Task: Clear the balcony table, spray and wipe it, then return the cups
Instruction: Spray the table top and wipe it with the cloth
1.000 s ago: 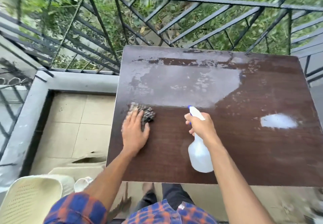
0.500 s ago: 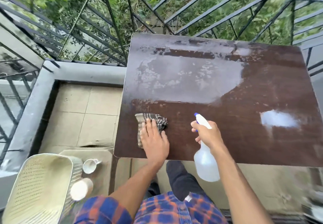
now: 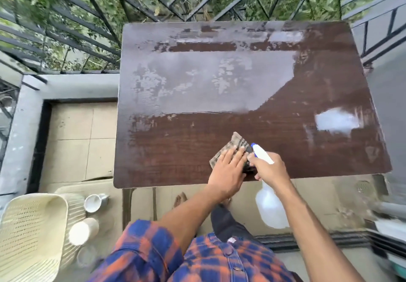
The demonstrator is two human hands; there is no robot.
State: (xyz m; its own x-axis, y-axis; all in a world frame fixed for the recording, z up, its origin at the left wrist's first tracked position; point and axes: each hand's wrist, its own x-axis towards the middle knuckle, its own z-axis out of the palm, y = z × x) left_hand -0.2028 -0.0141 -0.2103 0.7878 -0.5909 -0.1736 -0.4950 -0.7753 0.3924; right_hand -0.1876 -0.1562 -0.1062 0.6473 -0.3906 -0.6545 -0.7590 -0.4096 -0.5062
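My left hand [image 3: 228,167] presses flat on the checked cloth [image 3: 232,149]; my right hand [image 3: 271,168] grips the spray bottle [image 3: 271,207]. Risk: hands touching, bottle nozzle may snag the cloth

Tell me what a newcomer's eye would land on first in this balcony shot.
First, the dark brown table, its far half filmed with pale wet streaks, against the black railing. Next, at the table's near edge, the left hand pressed flat on a checked cloth beside the right hand gripping a white spray bottle. Last, the cups on the floor at lower left, next to a cream basket.
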